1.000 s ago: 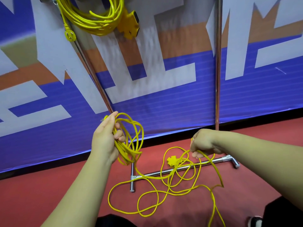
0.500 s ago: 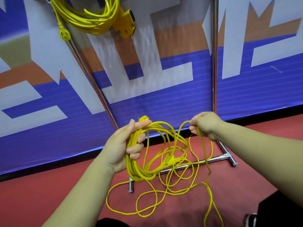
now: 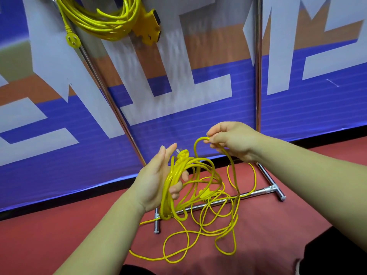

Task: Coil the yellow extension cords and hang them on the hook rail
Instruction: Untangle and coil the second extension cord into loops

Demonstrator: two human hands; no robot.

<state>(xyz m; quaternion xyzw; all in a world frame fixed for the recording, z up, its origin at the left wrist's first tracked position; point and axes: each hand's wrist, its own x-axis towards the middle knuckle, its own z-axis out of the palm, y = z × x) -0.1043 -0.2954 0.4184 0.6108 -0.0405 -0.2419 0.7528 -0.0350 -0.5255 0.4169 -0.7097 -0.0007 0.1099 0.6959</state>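
**A:** Status, L hand?

**B:** Left hand (image 3: 156, 175) grips the bundled turns of the loose cord (image 3: 170, 187). Lower fingers are curled round the bundle. Thumb and index finger are straighter and point up. Pronged plug (image 3: 181, 154) sticks out at the top of the bundle, just beside the index finger.

**A:** R hand?

**B:** Right hand (image 3: 234, 142) pinches one loop of the same cord betw. thumb and fingertips. It sits above and right of the bundle, near it but not touching.

**A:** Remainder of cord?

**B:** Uncoiled length hangs from both hands and lies in slack loops on the red floor (image 3: 59, 235), crossing the rack's base bar (image 3: 252, 193). A yellow fitting (image 3: 205, 193) sits in the tangle, prob. the socket end, but the view is too cluttered to confirm.

**A:** 2nd cord?

**B:** Hung coil (image 3: 103, 20) is at top left, high on the rack. Its round plug (image 3: 73, 41) dangles at lower left, and its socket block (image 3: 152, 22) is at right. The support pt. is cut off by the frame edge.

**A:** Surroundings?

**B:** Two chrome members, a slanted pole (image 3: 111, 100) and an upright pole (image 3: 258, 76). A blue, white and orange banner (image 3: 198, 120) stands behind both.
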